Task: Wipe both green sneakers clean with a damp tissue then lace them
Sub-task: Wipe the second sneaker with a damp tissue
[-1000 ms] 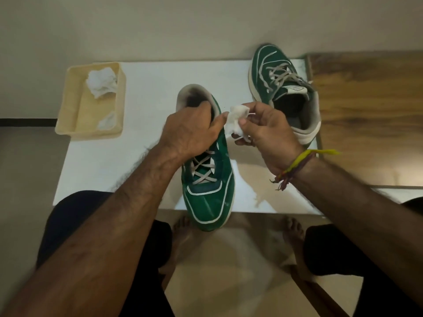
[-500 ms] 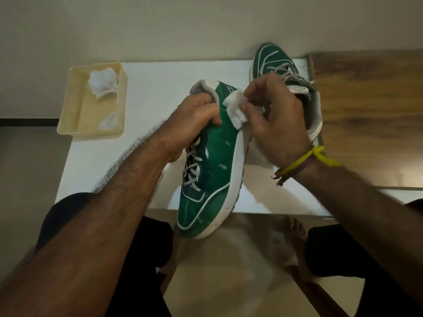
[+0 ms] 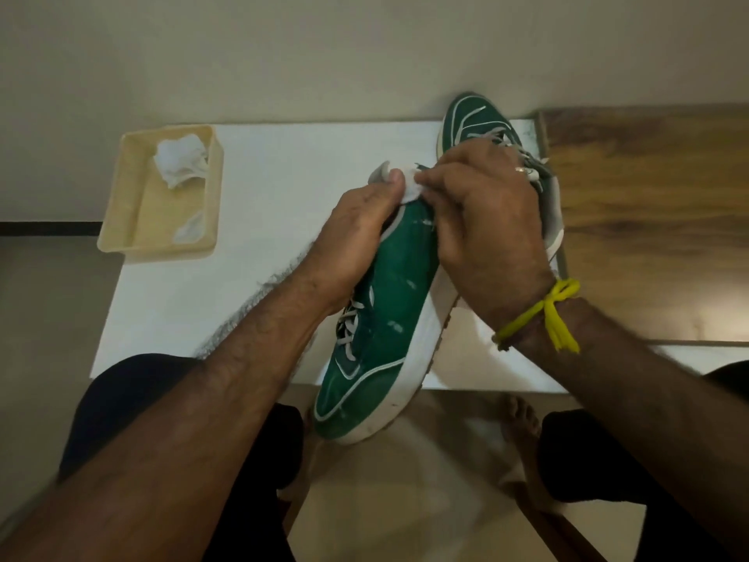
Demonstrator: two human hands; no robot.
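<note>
Presently, head view. Near green sneaker [image 3: 389, 318]: tilted on its side, toe overhanging the front edge of the white surface [image 3: 283, 164], heel collar gripped by the left hand [image 3: 356, 233]. Damp tissue [image 3: 411, 188]: pinched in the right hand [image 3: 486, 221] and pressed against the heel area of that sneaker; the exact contact patch is largely hidden, so apparently at the collar. Second green sneaker [image 3: 474, 123]: set upright at the far right of the surface, partly covered by the right hand. Beige tray [image 3: 121, 221]: placed at far left, containing crumpled tissues [image 3: 180, 164]. Yellow thread [image 3: 547, 314]: tied round the right wrist.
</note>
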